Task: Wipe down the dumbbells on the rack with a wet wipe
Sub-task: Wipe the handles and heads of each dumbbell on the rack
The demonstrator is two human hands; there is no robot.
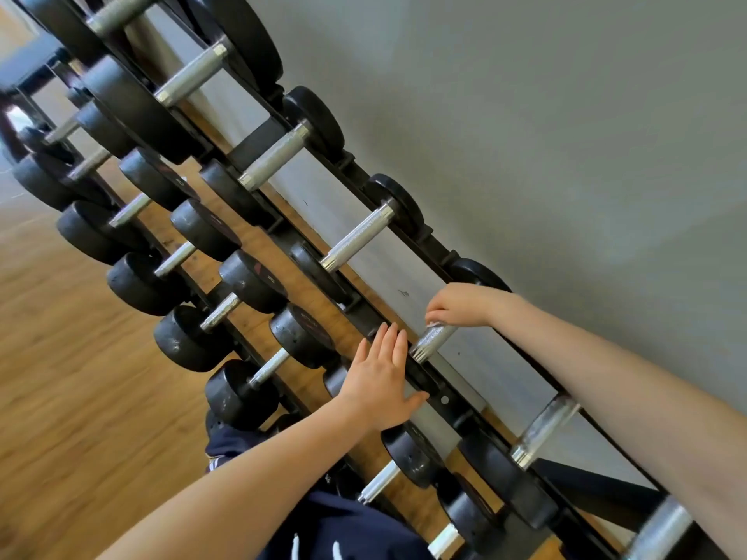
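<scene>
While the left hand (382, 375) lay flat, fingers straight, on the rack (434, 381), the right hand (458, 305) gripped a dumbbell's (434, 339) knurled handle there; no wipe showed. Heavy, rigid iron, probably best wiped in place.

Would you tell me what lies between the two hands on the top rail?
In the head view, the bare knurled stretch of the dumbbell handle lies between the flat left hand and the right hand curled over its upper part.
</scene>
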